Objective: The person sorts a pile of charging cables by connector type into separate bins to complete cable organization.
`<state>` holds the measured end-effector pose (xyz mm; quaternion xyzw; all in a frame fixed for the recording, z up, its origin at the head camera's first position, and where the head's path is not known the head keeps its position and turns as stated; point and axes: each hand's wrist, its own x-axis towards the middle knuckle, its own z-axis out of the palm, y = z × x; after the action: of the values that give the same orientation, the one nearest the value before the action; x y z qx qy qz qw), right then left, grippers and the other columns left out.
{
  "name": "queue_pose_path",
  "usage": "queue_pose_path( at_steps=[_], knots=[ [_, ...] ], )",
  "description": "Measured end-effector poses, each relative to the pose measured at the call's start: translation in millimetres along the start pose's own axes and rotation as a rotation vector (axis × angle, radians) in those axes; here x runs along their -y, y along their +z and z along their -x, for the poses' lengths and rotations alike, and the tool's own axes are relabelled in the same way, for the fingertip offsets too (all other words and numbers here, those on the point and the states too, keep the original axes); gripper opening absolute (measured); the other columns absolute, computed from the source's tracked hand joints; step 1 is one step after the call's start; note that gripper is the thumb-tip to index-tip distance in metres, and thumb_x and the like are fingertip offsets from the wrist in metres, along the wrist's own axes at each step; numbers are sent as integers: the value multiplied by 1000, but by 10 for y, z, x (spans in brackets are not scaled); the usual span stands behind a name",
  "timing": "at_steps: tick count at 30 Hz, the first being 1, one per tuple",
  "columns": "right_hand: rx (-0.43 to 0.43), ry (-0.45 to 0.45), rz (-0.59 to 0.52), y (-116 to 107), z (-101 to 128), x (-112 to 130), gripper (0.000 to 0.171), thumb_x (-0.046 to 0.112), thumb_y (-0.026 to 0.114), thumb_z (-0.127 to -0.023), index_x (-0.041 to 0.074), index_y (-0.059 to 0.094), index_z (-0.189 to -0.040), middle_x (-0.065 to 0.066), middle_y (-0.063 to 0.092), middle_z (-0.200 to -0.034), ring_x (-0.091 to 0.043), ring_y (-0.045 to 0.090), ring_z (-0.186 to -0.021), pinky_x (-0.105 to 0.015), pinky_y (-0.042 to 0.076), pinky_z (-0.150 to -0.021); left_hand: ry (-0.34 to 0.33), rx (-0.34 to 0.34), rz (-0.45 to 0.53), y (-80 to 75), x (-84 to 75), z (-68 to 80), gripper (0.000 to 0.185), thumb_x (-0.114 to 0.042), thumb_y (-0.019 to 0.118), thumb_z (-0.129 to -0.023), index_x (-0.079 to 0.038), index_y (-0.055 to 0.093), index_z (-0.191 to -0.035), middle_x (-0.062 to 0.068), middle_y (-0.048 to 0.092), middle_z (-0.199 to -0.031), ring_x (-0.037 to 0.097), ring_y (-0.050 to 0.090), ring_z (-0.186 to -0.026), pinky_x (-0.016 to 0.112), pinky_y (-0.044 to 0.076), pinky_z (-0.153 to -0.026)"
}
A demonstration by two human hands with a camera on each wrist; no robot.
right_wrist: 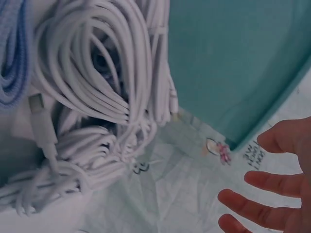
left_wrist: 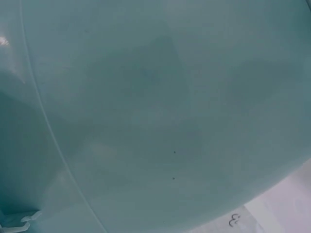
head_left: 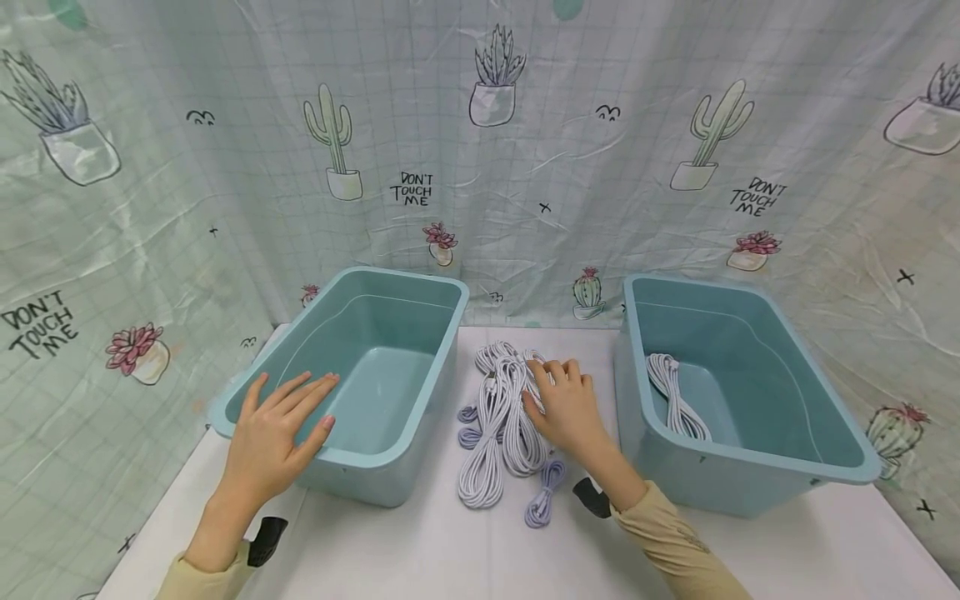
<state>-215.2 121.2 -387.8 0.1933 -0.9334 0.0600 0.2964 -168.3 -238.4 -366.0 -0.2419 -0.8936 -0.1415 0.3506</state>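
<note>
My left hand [head_left: 266,437] hovers over the near left part of the left teal bin [head_left: 438,375], its fingers extended and holding nothing. That bin's bare inner wall [left_wrist: 146,121] fills most of the left wrist view. Above a pile of coiled white cables [head_left: 487,467] is my right hand [head_left: 570,408], fingers loosely bent. In the right wrist view its fingers [right_wrist: 257,208] are spread and apart from the white cables [right_wrist: 97,63]; a plug end [right_wrist: 43,126] shows there. A lavender cable bundle [head_left: 546,496] lies before the pile.
The right teal bin [head_left: 757,457] holds white coiled cable [head_left: 675,396] along its left side. Small lavender coils [head_left: 470,437] lie left of the pile on the white table [head_left: 420,550]. A cactus-print curtain [head_left: 495,175] hangs behind and at both sides.
</note>
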Motion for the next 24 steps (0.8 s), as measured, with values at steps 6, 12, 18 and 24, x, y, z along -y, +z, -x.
queue_pose_path(
  at_steps=[6, 12, 18, 24],
  knots=[
    [127, -165, 14, 160, -17, 28, 37, 28, 68, -76, 14, 58, -108, -6, 56, -103, -27, 47, -95, -43, 43, -70, 9, -3, -5, 0, 3, 4, 41, -37, 50, -87, -15, 57, -121, 10, 63, -114, 34, 52, -108, 58, 21, -102],
    [271, -366, -9, 262, -40, 76, 42, 30, 71, -72, 22, 58, -111, -4, 52, -115, -26, 43, -107, -47, 43, -79, 9, -3, -8, -1, 2, 8, 41, -36, 50, -87, -15, 57, -121, 9, 63, -114, 33, 53, -108, 59, 22, -101],
    [344, -434, -12, 335, -72, 146, 40, 25, 75, -68, 28, 62, -106, -2, 50, -122, -24, 43, -110, -50, 41, -83, 7, -6, -9, -3, -2, 6, 40, -35, 49, -87, -14, 58, -120, 9, 63, -113, 33, 53, -108, 59, 22, -100],
    [453, -447, -18, 426, -66, 181, 40, 24, 74, -68, 32, 63, -105, 1, 45, -131, -24, 38, -119, -60, 35, -90, 13, -7, -11, -6, -13, 8, 40, -36, 48, -88, -15, 58, -120, 9, 63, -113, 32, 53, -107, 60, 24, -99]
  ],
)
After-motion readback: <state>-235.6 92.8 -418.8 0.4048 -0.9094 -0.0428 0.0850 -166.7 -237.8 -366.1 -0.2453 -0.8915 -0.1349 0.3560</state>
